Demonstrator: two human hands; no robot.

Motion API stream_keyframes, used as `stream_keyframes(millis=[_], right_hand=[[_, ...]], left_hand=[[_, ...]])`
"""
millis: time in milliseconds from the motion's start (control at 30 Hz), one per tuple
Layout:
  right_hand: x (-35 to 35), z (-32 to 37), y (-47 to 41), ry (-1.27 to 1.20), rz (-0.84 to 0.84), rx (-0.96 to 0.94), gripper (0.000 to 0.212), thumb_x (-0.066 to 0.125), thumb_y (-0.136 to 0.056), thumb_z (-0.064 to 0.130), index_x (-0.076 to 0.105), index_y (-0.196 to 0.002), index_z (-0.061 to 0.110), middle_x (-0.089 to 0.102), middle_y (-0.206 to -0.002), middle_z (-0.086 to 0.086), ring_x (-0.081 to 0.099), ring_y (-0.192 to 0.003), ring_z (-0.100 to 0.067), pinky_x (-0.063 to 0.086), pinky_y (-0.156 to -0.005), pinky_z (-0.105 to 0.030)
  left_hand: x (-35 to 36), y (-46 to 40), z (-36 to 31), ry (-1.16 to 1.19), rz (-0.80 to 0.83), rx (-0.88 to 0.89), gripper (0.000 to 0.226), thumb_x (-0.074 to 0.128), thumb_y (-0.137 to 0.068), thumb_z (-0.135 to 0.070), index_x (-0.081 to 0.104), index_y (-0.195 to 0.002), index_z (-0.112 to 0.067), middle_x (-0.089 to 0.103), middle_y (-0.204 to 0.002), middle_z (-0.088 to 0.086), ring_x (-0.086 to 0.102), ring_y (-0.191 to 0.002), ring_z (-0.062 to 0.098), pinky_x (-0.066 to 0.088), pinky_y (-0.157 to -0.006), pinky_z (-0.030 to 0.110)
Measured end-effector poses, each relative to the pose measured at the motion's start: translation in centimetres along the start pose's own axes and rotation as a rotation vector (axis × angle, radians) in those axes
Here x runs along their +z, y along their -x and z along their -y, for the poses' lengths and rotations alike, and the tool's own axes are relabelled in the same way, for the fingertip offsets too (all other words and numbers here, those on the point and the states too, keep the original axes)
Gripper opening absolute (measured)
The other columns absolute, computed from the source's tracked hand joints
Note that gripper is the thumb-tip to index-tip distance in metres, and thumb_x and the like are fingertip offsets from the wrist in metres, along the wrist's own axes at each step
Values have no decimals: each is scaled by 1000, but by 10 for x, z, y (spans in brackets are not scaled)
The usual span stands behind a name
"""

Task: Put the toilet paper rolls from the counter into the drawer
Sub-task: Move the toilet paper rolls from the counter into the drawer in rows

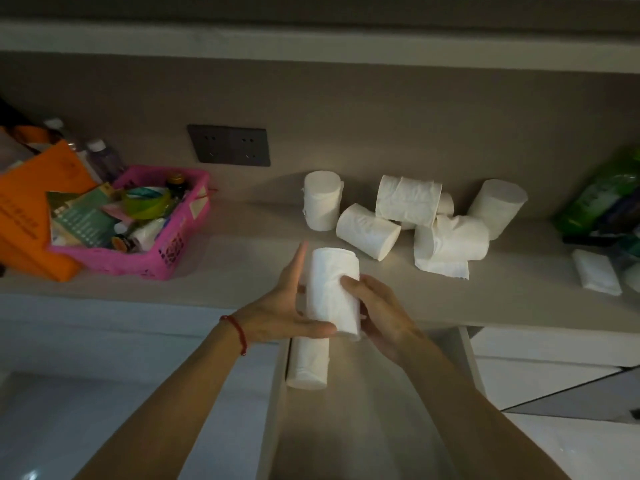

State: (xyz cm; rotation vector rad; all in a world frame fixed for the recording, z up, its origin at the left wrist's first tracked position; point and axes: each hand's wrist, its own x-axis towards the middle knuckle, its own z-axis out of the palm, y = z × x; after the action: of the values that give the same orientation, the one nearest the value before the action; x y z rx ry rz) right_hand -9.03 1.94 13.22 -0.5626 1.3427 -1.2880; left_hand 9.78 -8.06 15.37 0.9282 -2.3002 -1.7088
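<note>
Presently, roll in hand: one toilet paper roll (333,292), upright, held above the front edge of the desk (242,258) and over the back of the open drawer (363,410).
Left hand (294,306): palm against the roll's left side, thumb under its lower end, fingers straight and loosely extended; supporting more than clenching.
Right hand (377,306): wrapped round the roll's right side, fingers (349,284) pressing its front face; grasping the roll.
Roll in drawer (308,362): one, lying on its side in the back left corner, against the left wall.
Step in hand, judged: lowering the held roll into the drawer.
Advice on the step: lay it on its side just beside the roll already stowed, long axis parallel, so the row packs tight; grip lightly, since the soft paper dents; let go only once it rests on the drawer floor.
Rolls left on desk (415,216): six can be made out near the back wall, one upright at the left, one upright at the right, the rest tumbled between them; one is largely hidden, so the count is tentative. One trails a loose sheet.
Pink basket (166,258): one, left, filled with bottles and packets.
Orange bag (27,216): one, touching the basket.
Wall socket (228,145): one double plate.
Green package (602,199): one, far right.
Folded tissue packet (595,271): one, below the package.
Red cord (239,332): one, on the left wrist.
</note>
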Motion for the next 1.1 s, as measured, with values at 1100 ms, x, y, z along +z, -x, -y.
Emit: stream_keyframes(millis=[1100], right_hand=[[-17, -32, 27, -459, 340, 184, 80, 50, -88, 79, 55, -147, 26, 57, -151, -15, 56, -138, -37, 51, -104, -54]], left_hand=[[44, 14, -2, 169, -33, 216, 140, 101, -55, -37, 5, -153, -63, 39, -155, -14, 45, -144, 20, 56, -104, 51]])
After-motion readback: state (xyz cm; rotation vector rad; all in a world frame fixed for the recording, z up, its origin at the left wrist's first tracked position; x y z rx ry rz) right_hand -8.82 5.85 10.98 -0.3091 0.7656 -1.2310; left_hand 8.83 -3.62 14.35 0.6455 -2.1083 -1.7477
